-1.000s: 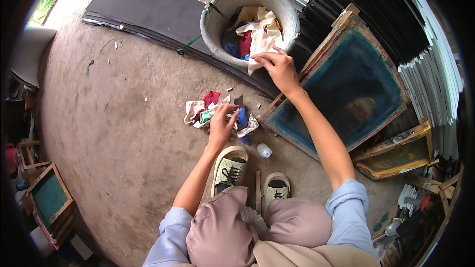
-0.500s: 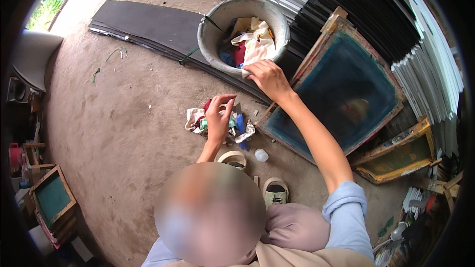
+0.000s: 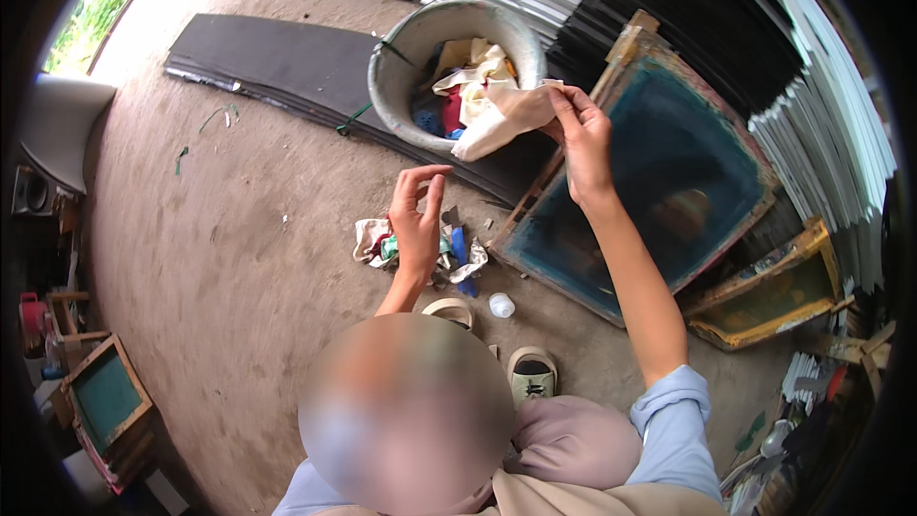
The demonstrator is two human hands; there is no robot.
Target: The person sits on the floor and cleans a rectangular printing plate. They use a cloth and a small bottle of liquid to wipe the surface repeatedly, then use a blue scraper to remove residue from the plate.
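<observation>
My right hand (image 3: 586, 139) pinches the corner of a cream cloth rag (image 3: 501, 124), which stretches across the near right rim of a grey bucket (image 3: 387, 115). More rags, cream, red and blue, lie inside the bucket. My left hand (image 3: 417, 220) hangs in front of the bucket with its fingers curved and apart from the thumb, holding nothing. Below and around it on the floor is a small heap of coloured cloth scraps (image 3: 371, 234), white, red, green and blue, partly hidden by the hand.
Right of the bucket leans a wooden-framed printing screen (image 3: 659, 182), beside a smaller yellow-framed one (image 3: 774, 301). Black sheets (image 3: 277, 53) lie behind the bucket. A small white plastic cup (image 3: 501, 305) sits near my shoes (image 3: 532, 373). Another framed screen (image 3: 107, 392) stands at left.
My right hand has moved up and to the right, drawing the cream rag taut over the bucket's rim. The left hand has stayed nearly in place, its fingers slightly more spread.
</observation>
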